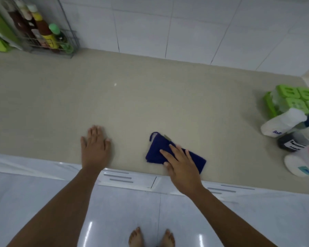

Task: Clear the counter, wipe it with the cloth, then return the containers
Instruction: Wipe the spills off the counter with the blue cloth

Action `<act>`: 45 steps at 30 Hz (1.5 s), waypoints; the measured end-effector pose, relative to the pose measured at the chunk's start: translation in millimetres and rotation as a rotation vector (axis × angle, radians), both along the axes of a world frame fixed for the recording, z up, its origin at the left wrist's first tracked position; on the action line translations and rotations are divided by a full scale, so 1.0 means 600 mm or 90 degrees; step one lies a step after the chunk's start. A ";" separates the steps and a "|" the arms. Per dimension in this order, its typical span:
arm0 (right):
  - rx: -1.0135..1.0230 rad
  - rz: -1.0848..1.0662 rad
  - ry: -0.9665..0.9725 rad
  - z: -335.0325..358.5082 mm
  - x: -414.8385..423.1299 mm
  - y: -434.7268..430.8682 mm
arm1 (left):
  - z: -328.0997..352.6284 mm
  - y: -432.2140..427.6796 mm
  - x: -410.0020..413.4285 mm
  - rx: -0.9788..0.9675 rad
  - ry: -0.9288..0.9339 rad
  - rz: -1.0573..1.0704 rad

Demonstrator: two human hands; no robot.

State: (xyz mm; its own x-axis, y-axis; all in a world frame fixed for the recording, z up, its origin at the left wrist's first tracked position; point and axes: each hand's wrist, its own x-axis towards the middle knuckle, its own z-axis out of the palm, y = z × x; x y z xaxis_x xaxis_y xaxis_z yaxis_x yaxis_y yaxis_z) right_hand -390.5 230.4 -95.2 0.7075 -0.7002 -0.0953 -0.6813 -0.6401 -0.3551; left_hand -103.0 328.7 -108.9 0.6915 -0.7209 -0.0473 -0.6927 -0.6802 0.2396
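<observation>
Head camera looks steeply down, seemingly close above the counter [132,97].

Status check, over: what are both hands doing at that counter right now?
Left hand flat on the counter. Right hand pressing the folded blue cloth, fingers straight. Containers bunched at the right end. Middle bare, nothing blocking.

A home kitchen: a beige stone counter [150,104] runs along a wall of white tiles [185,24], with white cabinet fronts [125,177] below its front edge. In the far left corner a wire rack [68,41] holds sauce bottles [45,32] with coloured caps. A cluster of containers [291,141] crowds the counter's right end, among them a green-lidded seasoning box [296,98] and a white jar [282,123] lettered "Sal". Bare feet [136,237] on the glossy tiled floor [123,211] suggest a household, not a commercial kitchen.
</observation>
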 end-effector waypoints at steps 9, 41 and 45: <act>-0.047 -0.270 0.031 0.002 0.105 -0.150 | 0.005 0.065 0.078 0.030 -0.001 0.047; -0.006 -0.490 0.069 0.022 -0.249 -0.237 | 0.025 -0.246 -0.253 -0.008 0.032 -0.264; -0.006 -0.475 0.061 0.018 -0.170 -0.311 | 0.006 -0.280 -0.257 0.011 0.014 -0.205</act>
